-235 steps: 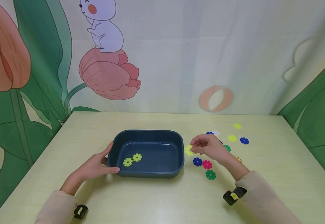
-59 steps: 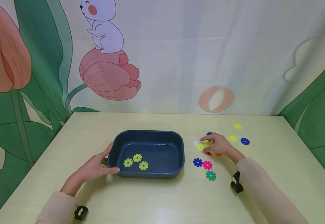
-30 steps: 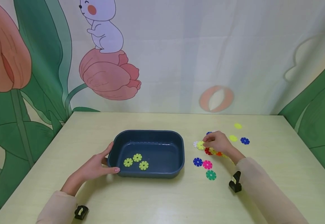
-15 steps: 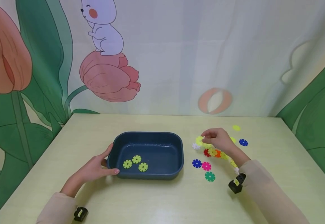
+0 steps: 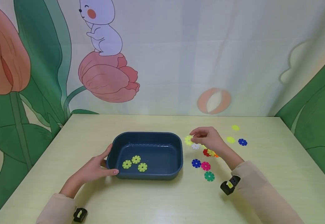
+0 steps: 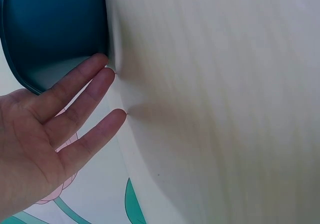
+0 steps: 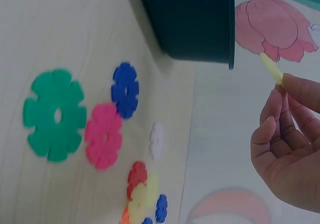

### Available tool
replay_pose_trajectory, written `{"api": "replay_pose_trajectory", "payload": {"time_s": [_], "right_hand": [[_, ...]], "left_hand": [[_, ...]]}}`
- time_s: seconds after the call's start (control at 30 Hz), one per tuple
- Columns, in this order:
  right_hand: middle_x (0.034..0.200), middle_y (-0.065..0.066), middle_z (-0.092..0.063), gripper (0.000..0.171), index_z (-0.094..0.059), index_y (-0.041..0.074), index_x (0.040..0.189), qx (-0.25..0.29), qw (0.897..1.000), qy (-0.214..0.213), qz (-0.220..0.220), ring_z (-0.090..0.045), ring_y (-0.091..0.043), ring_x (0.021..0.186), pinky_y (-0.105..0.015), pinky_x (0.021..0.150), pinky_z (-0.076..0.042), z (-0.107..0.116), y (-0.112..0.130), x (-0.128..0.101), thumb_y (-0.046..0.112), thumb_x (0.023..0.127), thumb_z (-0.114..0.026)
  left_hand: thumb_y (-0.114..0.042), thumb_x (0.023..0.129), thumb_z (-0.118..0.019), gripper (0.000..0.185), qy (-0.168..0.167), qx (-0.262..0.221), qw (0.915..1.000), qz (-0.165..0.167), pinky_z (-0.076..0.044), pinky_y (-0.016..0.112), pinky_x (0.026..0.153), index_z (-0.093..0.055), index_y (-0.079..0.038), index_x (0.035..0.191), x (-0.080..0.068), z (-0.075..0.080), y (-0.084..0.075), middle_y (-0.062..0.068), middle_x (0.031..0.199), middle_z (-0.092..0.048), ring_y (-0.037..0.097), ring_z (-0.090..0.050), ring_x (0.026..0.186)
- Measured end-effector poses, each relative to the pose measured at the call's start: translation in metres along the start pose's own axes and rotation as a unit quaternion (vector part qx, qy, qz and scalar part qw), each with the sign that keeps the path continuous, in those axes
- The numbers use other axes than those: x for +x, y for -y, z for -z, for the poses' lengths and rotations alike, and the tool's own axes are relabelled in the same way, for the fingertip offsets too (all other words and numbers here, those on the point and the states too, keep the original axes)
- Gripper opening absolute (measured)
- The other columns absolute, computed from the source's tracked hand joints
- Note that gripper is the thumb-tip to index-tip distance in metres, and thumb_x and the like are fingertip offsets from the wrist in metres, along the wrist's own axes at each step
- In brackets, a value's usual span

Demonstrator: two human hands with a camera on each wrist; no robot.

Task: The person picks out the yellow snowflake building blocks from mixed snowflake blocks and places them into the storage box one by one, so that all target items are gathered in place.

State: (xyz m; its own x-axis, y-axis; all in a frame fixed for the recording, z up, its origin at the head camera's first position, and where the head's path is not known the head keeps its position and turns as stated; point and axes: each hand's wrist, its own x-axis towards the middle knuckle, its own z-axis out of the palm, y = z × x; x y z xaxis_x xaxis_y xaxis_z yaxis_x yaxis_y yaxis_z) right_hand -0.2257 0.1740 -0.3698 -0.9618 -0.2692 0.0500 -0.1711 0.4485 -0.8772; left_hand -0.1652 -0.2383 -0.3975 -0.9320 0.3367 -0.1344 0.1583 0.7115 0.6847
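Beside the blue tray (image 5: 179, 155), right hand (image 5: 207, 140) pinching yellow disc (image 5: 188, 140), loose discs (image 5: 205, 165) below, left hand (image 5: 95, 168) flat against tray

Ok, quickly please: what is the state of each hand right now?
Left hand: open, straight fingers resting against the blue tray.
Right hand: pinching a yellow flower disc above the table.

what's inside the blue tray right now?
Three yellow-green flower discs lie on the floor of the blue tray, towards its left near side. The near wall hides a thin strip of floor behind it; nothing else shows inside.
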Motion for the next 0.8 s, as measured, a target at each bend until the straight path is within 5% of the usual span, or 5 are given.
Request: {"api": "replay_pose_trajectory", "payload": {"time_s": [0.23, 0.5, 0.8], "right_hand": [[0.082, -0.008, -0.061, 0.020, -0.066, 0.000, 0.101, 0.019, 1.000, 0.012, 0.015, -0.056, -0.020, 0.074, -0.031, 0.065, -0.046, -0.016, 0.014, 0.004, 0.009, 0.083, -0.066], [0.080, -0.007, -0.062, 0.020, -0.065, -0.002, 0.101, 0.045, 0.998, 0.039, 0.025, -0.056, -0.036, 0.077, -0.036, 0.065, -0.047, -0.037, 0.025, 0.012, 0.007, 0.083, -0.065], [0.077, -0.008, -0.064, 0.016, -0.066, -0.001, 0.097, 0.060, 0.996, 0.058, 0.030, -0.060, -0.034, 0.072, -0.038, 0.065, -0.050, -0.062, 0.031, 0.022, 0.005, 0.083, -0.065]], "left_hand": [[-0.036, 0.075, -0.073, 0.103, 0.000, 0.003, 0.9999, 0.010, -0.043, 0.033, 0.064, -0.005, -0.006, 0.147, 0.000, 0.001, -0.001, 0.013, 0.098, -0.062, 0.018, -0.058, 0.082], [-0.035, 0.075, -0.074, 0.102, -0.002, 0.006, 0.9999, 0.012, -0.044, 0.034, 0.067, -0.006, -0.005, 0.146, 0.000, 0.000, -0.004, 0.016, 0.102, -0.061, 0.019, -0.058, 0.084], [-0.035, 0.075, -0.074, 0.103, -0.002, 0.006, 0.9999, 0.013, -0.045, 0.034, 0.068, -0.007, -0.005, 0.146, 0.000, 0.000, -0.002, 0.017, 0.104, -0.061, 0.020, -0.059, 0.085]]}}
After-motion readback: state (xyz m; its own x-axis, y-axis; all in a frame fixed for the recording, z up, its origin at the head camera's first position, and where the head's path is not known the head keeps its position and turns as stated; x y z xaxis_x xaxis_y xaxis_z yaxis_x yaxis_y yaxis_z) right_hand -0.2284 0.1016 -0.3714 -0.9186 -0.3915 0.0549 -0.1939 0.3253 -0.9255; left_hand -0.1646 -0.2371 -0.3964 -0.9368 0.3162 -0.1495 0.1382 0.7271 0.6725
